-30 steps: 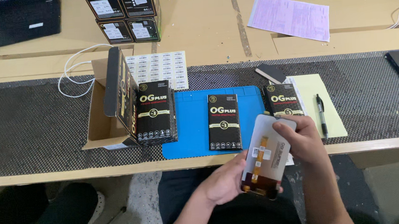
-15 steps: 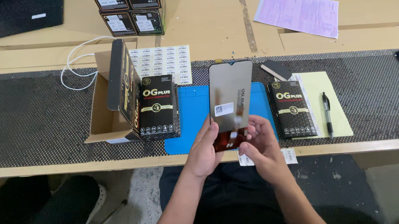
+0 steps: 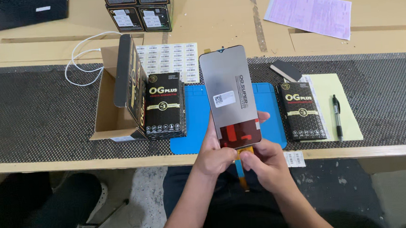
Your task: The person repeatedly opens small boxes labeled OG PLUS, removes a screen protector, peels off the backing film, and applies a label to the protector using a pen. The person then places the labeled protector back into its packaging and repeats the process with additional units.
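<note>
Phone screen (image 3: 229, 95) upright over blue mat (image 3: 194, 124); left hand (image 3: 214, 157) fingers grip lower edge, right hand (image 3: 265, 164) fingers pinch orange ribbon cable (image 3: 241, 169).

Single head-worn view, looking steeply down and forward from above the seated person's lap. Near range: both hands sit low in centre frame, just before the counter (image 3: 73, 163) edge. Far side of the counter reaches the top edge; floor shows below.
</note>
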